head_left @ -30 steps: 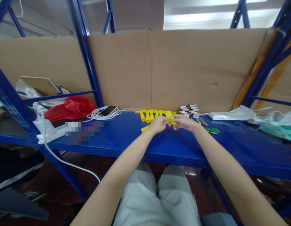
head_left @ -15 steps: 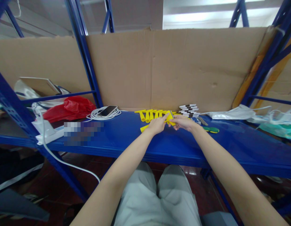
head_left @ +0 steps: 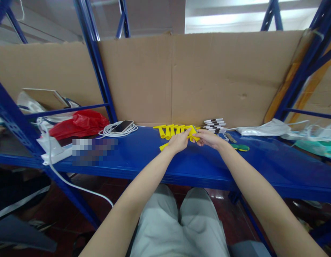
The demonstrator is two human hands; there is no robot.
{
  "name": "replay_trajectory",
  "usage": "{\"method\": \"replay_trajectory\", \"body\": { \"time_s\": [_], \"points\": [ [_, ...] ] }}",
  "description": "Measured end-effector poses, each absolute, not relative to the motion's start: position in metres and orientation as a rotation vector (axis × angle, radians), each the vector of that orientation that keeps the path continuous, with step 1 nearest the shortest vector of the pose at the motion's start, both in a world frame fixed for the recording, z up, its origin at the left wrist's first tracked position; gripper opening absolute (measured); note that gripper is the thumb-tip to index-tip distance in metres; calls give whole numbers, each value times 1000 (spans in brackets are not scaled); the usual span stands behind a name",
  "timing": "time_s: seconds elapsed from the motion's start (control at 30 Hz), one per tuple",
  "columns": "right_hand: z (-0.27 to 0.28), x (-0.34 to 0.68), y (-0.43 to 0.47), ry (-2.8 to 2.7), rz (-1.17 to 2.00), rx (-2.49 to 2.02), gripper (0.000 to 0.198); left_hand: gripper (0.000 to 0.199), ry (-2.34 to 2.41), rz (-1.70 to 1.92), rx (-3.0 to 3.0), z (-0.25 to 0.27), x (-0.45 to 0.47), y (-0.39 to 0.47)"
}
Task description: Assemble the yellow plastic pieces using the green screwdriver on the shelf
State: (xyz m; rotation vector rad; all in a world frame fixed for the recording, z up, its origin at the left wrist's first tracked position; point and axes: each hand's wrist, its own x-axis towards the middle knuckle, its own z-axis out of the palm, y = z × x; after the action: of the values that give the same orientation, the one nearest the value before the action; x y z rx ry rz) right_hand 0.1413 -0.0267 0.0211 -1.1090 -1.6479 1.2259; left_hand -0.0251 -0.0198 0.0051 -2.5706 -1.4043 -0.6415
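Both of my hands meet over the blue shelf, at a yellow T-shaped scraper (head_left: 192, 132). My left hand (head_left: 178, 142) is closed around its handle, and a yellow handle end sticks out behind that palm. From the right, my right hand (head_left: 207, 138) pinches the edge of the wide head; its fingertips are partly hidden. Just behind my hands lies a row of several similar yellow scrapers (head_left: 168, 132), handles toward me. To the right of them is a stack of small white-and-black pieces (head_left: 215, 125). A green-and-yellow screwdriver handle (head_left: 242, 147) lies beside my right wrist.
The blue shelf (head_left: 144, 157) ends just ahead of my knees. A cardboard panel (head_left: 208, 78) closes off the back. On the left are a phone (head_left: 122, 126) on a coiled white cable, a red bag (head_left: 80, 123) and a white power strip (head_left: 58, 153). A white plastic packet (head_left: 261, 128) lies right.
The yellow scraper's head has turned slightly in my fingers, and my right fingers have shifted a little on it. My arms are nearly still.
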Motion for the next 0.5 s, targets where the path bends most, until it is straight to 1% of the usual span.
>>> {"method": "replay_trajectory", "body": {
  "time_s": [0.1,0.17,0.23,0.33,0.43,0.5],
  "points": [
    [26,146,-26,-1537,1220,-1104,16,58,-1428,-690,-2550,8,-24,-22],
    [28,157,-22,-1421,1144,-1129,17,58,-1450,-730,-2537,10,-24,-23],
    [30,173,-15,-1307,987,-1217,12,59,-1470,-791,-2533,11,-24,-24],
    [29,202,1,-1152,609,-1471,12,59,-1494,-958,-2552,14,-24,-23],
    [24,231,17,-1075,411,-1643,10,55,-1481,-1218,-2598,16,-23,-22],
    [18,250,26,-1083,243,-1759,15,51,-1443,-1437,-2641,18,-21,-21]
  ]
}}
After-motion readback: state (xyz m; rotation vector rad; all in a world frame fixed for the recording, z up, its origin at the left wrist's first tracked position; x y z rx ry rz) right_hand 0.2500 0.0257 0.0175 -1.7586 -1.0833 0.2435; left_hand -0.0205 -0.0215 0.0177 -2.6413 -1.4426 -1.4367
